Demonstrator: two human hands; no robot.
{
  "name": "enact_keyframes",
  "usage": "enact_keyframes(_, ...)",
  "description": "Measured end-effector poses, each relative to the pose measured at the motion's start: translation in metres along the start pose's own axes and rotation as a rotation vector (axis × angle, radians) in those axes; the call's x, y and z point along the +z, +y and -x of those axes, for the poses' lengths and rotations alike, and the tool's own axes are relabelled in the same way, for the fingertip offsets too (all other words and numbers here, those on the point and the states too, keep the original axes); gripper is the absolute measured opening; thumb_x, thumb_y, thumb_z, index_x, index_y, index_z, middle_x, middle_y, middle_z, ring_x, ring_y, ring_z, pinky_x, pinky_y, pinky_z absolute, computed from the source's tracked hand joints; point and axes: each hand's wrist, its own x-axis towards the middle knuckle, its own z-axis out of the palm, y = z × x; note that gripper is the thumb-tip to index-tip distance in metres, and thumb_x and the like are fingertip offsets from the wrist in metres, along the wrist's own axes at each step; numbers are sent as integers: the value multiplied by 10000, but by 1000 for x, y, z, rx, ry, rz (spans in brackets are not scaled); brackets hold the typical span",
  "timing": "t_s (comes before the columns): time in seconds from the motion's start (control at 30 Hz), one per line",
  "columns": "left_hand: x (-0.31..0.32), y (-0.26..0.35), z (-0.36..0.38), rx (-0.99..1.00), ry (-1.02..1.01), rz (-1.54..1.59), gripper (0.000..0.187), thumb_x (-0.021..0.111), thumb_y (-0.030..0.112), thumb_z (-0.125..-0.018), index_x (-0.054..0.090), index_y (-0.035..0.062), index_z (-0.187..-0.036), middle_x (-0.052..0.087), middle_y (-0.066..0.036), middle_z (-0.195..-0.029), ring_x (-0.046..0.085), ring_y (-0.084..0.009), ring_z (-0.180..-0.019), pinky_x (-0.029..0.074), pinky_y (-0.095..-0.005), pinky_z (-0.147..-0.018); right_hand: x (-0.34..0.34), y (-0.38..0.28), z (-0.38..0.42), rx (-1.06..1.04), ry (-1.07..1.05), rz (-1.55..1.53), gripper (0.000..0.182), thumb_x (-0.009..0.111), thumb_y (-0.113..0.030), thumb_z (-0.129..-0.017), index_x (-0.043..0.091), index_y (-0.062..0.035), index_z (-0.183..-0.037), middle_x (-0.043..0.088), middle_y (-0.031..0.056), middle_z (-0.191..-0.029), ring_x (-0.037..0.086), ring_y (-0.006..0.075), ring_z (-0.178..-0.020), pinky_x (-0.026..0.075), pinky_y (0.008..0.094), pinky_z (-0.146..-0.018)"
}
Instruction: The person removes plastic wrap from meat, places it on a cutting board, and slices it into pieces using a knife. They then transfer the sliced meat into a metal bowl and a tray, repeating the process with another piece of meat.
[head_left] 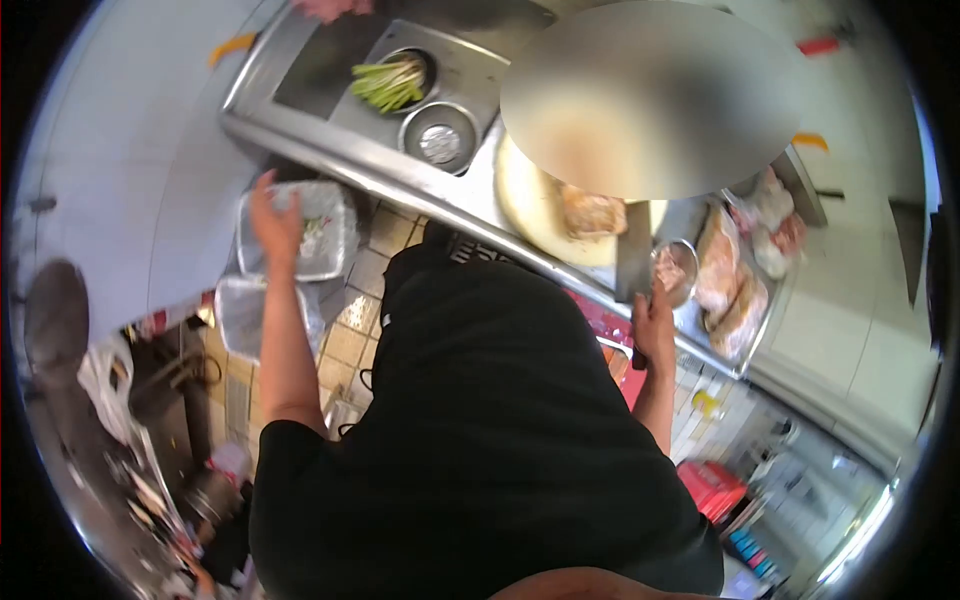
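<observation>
My left hand [277, 215] is over a lined white bin [340, 235] with scraps in it, fingers apart and holding nothing. In my right hand [654, 325] is the handle of a cleaver [633, 250], its broad blade beside a piece of meat [592, 212] on the round cutting board [522, 200]. Just right of the blade, a metal bowl [683, 275] holds pale meat pieces. Large pieces of meat [718, 262] lie in the tray at the right. A blurred oval hides the upper part of the board.
Green stalks [390, 82] lie in a dark bowl beside an empty-looking metal bowl [440, 140] at the upper left. The metal counter edge [400, 195] runs diagonally in front of me. A second lined bin [240, 320] stands below the first. A red object [710, 488] is at lower right.
</observation>
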Motion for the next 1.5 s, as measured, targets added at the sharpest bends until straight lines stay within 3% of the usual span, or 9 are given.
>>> enact_keyframes(0.2, 144, 272, 54, 813, -784, 270, 747, 834, 184, -848, 545, 143, -1535, 508, -167, -1582, 495, -391, -1440, 398, -509, -1228, 0, -37, 21, 211, 54, -137, 489, 568, -113, -1056, 517, -85, -1542, 690, 160, -863, 661, 217, -742, 540, 396, -727)
enact_keyframes(0.37, 196, 341, 62, 1402, -848, 33, 868, 859, 237, -762, 528, 161, -1561, 445, -164, -1630, 338, -368, -1570, 217, -565, -1327, -2, -55, 46, 427, 9, -293, 521, 581, -180, -1058, 488, -27, -1547, 676, 341, -1331, 636, 502, -1285, 506, 516, -1063)
enact_keyframes(0.47, 203, 371, 55, 1431, -977, -49, 885, 863, 245, -750, 515, 135, -1556, 453, -196, -1613, 360, -394, -1560, 231, -607, -1303, 21, -38, 68, 498, 39, -408, 526, 585, -188, -1053, 498, -34, -1548, 680, 330, -1330, 648, 487, -1279, 506, 494, -1068)
enact_keyframes(0.53, 214, 374, 55, 1493, -914, -16, 938, 896, 281, -701, 521, 116, -1544, 470, -226, -1587, 408, -399, -1525, 249, -604, -1295, 33, -34, 77, 368, 131, -437, 473, 569, -154, -1076, 520, -65, -1538, 654, 64, -789, 622, 126, -599, 515, 341, -571)
enact_keyframes(0.8, 272, 390, 53, 1685, -569, -173, 839, 720, 127, -878, 409, 187, -1655, 429, -281, -1590, 395, -496, -1491, 281, -636, -1246, 3, -86, 94, 529, 127, -466, 479, 590, -183, -1058, 542, -81, -1524, 740, 211, -1151, 722, 314, -1079, 543, 403, -955)
enact_keyframes(1.03, 268, 423, 32, 1681, -802, -268, 931, 742, 97, -835, 372, 221, -1681, 401, -300, -1609, 419, -493, -1462, 332, -643, -1202, 18, -81, 112, 462, 196, -494, 473, 584, -226, -1055, 549, -124, -1516, 730, 188, -929, 720, 272, -766, 555, 431, -817)
enact_keyframes(1.1, 265, 440, 27, 1671, -869, -297, 965, 766, 104, -809, 369, 218, -1681, 414, -293, -1606, 433, -481, -1462, 349, -637, -1194, 10, -90, 113, 530, 107, -546, 486, 553, -184, -1047, 526, -47, -1512, 683, 290, -1345, 650, 442, -1287, 487, 463, -1107)
enact_keyframes(1.2, 266, 485, 9, 1641, -1053, -227, 1058, 840, 176, -714, 385, 209, -1668, 585, -266, -1469, 581, -430, -1346, 463, -557, -1125, 16, -89, 116, 503, 164, -450, 499, 583, -279, -1042, 551, -158, -1525, 756, 214, -998, 754, 313, -900, 557, 450, -880)
enact_keyframes(1.5, 302, 584, -21, 1416, -1228, -238, 873, 812, 349, -679, 607, 164, -1507, 745, -201, -1295, 694, -398, -1215, 548, -463, -1069, 9, -103, 125, 505, 295, -394, 487, 606, -326, -1014, 609, -184, -1480, 774, 203, -1073, 739, 387, -1044, 533, 490, -946)
